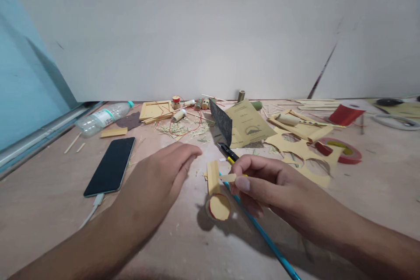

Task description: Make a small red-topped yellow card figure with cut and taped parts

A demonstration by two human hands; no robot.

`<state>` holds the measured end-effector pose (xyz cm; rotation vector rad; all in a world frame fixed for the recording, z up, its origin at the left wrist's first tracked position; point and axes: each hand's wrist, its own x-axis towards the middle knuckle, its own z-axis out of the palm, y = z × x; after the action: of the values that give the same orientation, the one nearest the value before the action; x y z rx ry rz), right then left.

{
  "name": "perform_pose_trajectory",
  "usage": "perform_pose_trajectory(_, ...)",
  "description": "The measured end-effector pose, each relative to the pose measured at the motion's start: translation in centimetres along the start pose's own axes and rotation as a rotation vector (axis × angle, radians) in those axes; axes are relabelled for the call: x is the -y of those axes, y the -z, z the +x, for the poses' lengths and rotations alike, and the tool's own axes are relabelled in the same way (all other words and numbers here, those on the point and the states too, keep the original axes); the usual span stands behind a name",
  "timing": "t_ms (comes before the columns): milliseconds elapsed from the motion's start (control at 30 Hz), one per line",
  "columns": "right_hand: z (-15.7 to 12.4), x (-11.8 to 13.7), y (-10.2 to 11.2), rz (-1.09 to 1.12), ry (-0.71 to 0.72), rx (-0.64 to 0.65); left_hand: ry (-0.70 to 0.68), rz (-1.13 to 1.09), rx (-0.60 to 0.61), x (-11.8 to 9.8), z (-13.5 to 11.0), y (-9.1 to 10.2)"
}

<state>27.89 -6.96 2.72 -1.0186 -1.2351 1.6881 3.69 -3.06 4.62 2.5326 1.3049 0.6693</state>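
My right hand [262, 183] pinches a small pale strip [228, 178] between thumb and forefinger. My left hand [166, 173] is at the left, its fingers stretched to the right and bent slightly down; nothing shows in it. Between the hands stands a short round piece [219, 208] with a pale disc top and a red edge. A flat strip of thin wood [213, 177] lies just behind it. Close behind the right fingers is a black and yellow cutter [229, 153], partly hidden. A thin blue stick [265, 238] runs beneath the right hand.
A phone [111, 166] with a white cable lies left of my left hand, near a plastic bottle [104, 118]. Folded sandpaper [247, 124], shavings [190, 129] and a sheet with round holes [305, 153] lie behind. Red tape [352, 153] and a red spool [346, 114] are rightward.
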Motion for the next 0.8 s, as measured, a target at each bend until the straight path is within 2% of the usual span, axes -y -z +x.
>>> perform_pose_trajectory(167, 0.4, -0.5, 0.4, 0.158, -0.017, 0.043, -0.205, -0.113, -0.004, -1.0, -0.6, -0.2)
perform_pose_trajectory(400, 0.6, -0.6, 0.4, 0.267, -0.066, 0.063, -0.387, -0.023, -0.094, -1.4, -1.4, -0.1)
perform_pose_trajectory(667, 0.5, -0.4, 0.4, 0.269, -0.097, 0.121, -0.47, 0.099, -0.169, -1.5, -1.5, -0.1)
perform_pose_trajectory(733, 0.5, -0.4, 0.3, 0.257, -0.1, 0.12, -0.461, 0.105, -0.15, -1.6, -1.5, -0.2)
perform_pose_trajectory(800, 0.5, -0.2, 0.3, 0.226, -0.087, 0.118, -0.395, 0.033, -0.107, -1.8, -1.4, -0.2)
